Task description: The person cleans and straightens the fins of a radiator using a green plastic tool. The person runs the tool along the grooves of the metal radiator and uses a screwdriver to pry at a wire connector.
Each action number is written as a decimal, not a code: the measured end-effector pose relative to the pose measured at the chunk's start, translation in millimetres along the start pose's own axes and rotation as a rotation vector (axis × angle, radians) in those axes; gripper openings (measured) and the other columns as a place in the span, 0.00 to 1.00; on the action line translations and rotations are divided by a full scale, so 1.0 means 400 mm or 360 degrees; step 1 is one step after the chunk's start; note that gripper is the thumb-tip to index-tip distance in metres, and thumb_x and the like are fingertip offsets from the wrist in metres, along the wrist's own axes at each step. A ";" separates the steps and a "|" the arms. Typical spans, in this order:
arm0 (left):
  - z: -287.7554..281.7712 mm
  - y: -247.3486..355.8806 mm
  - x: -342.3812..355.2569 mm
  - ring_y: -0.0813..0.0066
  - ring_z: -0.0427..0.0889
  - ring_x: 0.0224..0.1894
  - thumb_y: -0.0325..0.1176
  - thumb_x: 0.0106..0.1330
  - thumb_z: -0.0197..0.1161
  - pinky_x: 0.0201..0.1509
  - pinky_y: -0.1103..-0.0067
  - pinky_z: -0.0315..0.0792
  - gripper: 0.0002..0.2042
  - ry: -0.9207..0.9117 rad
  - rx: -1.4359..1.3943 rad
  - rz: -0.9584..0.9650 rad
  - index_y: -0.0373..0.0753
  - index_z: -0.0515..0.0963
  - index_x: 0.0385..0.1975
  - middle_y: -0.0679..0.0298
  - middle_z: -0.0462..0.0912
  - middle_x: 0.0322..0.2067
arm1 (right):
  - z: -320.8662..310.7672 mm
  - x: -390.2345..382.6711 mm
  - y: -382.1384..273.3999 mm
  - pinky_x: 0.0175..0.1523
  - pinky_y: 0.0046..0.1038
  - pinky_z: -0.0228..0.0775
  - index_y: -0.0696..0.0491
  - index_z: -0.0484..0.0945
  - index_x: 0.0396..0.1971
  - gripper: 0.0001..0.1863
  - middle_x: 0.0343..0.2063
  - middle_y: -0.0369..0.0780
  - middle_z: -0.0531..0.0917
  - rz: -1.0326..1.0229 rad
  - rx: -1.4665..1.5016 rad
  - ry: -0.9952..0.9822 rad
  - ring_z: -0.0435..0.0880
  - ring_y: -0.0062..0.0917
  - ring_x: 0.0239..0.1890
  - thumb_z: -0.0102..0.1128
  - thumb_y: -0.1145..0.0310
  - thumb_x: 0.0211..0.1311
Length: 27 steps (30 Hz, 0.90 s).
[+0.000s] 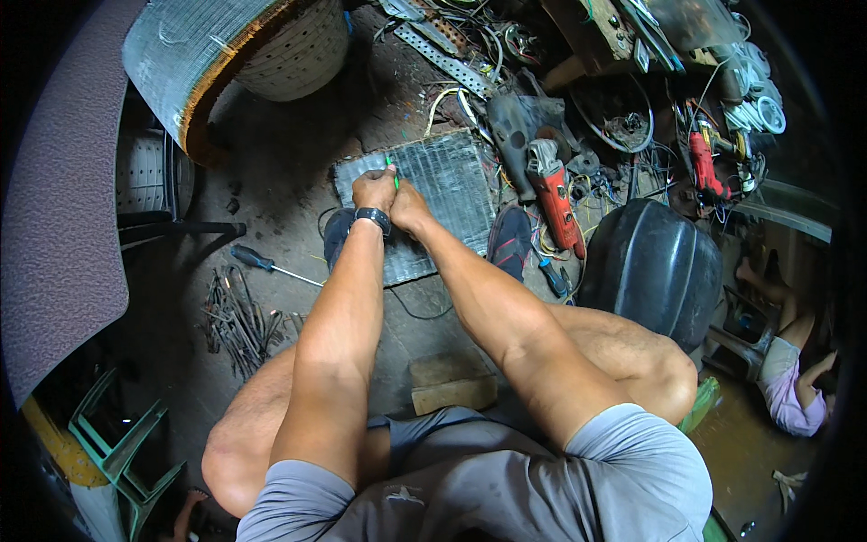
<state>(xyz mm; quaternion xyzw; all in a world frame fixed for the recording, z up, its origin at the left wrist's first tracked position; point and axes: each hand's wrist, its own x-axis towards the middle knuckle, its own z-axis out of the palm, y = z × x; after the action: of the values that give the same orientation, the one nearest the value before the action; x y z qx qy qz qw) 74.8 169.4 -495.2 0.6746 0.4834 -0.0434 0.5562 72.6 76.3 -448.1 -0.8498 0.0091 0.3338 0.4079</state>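
Close together in front of me, both my hands are closed over a grey ribbed panel (452,172) lying flat on the floor. A thin bright green piece (396,180), like a short stick or wire, stands up between them. My left hand (372,191), with a dark watch at its wrist, has its fingers curled against the green piece. Against its other side presses my right hand (411,210), fingers folded. What lies beneath the hands is hidden. My shoes (510,242) flank the panel.
To the right lie a red angle grinder (555,199), a black rounded shell (650,271) and tangled wires. A screwdriver (253,258) and thin metal rods (237,321) lie left. A wooden block (453,383) sits near me. Another person (790,379) is at far right.
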 end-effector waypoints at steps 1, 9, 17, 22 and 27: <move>0.002 -0.003 -0.004 0.73 0.82 0.32 0.38 0.63 0.71 0.37 0.74 0.77 0.15 -0.0006 -0.0002 -0.0005 0.29 0.84 0.36 0.58 0.87 0.32 | 0.005 0.000 0.007 0.55 0.46 0.73 0.65 0.75 0.48 0.23 0.46 0.60 0.82 0.0006 -0.0004 0.0001 0.82 0.52 0.52 0.60 0.60 0.62; -0.003 0.036 -0.038 0.68 0.86 0.38 0.43 0.62 0.70 0.46 0.72 0.77 0.17 0.0009 0.0328 -0.0048 0.32 0.87 0.36 0.53 0.89 0.37 | 0.001 -0.002 0.010 0.58 0.46 0.72 0.63 0.76 0.49 0.23 0.51 0.60 0.81 0.0137 0.0115 -0.0041 0.79 0.51 0.57 0.56 0.58 0.66; -0.014 0.034 -0.041 0.55 0.85 0.50 0.50 0.62 0.67 0.59 0.68 0.74 0.19 -0.0027 0.0373 -0.0115 0.39 0.88 0.38 0.53 0.87 0.44 | -0.001 -0.006 0.009 0.59 0.46 0.72 0.63 0.75 0.51 0.22 0.50 0.60 0.80 0.0100 0.0087 -0.0101 0.79 0.52 0.57 0.56 0.59 0.67; 0.014 0.042 -0.064 0.60 0.86 0.45 0.48 0.62 0.68 0.54 0.70 0.76 0.18 -0.0013 0.0327 -0.0103 0.36 0.87 0.37 0.53 0.88 0.41 | -0.002 0.009 0.045 0.59 0.46 0.72 0.63 0.74 0.51 0.23 0.51 0.60 0.80 0.0118 0.0142 -0.0087 0.79 0.52 0.57 0.57 0.59 0.66; -0.010 0.039 -0.054 0.64 0.87 0.41 0.48 0.62 0.70 0.50 0.72 0.77 0.20 0.0006 0.0283 -0.0066 0.34 0.87 0.37 0.52 0.89 0.38 | 0.001 -0.005 0.018 0.59 0.46 0.72 0.63 0.75 0.50 0.21 0.51 0.60 0.80 0.0103 0.0083 -0.0115 0.79 0.52 0.57 0.56 0.60 0.67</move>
<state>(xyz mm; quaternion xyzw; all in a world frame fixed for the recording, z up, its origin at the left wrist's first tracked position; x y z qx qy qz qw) 72.2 160.8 -469.7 0.7113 0.4925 -0.0965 0.4922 68.7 71.4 -452.0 -0.8256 0.0305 0.3768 0.4189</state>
